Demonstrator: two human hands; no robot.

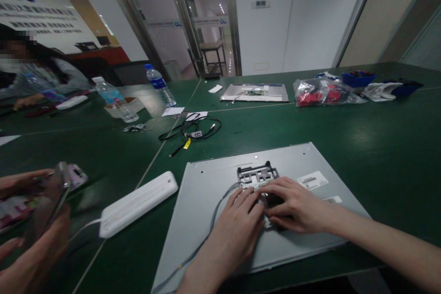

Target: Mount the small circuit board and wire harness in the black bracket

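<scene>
A grey metal panel (193,211), like the back of a flat display, lies on the green table in front of me. A black plastic bracket (257,173) is at its middle, with a grey cable (217,211) running from it toward me. My left hand (241,220) rests over the bracket's near left part, fingers stretched forward and slightly apart. Beside it, my right hand (292,206) curls over the right part, thumb and fingertips closing on something small that they hide. White labels (313,180) are stuck on the panel to the right.
On the left, another person's hands hold a phone (51,197). A white power strip (138,204) lies beside the panel. Farther back are a coiled black cable (201,135), water bottles (160,85), a second panel (255,93) and a plastic bag with red items (324,93).
</scene>
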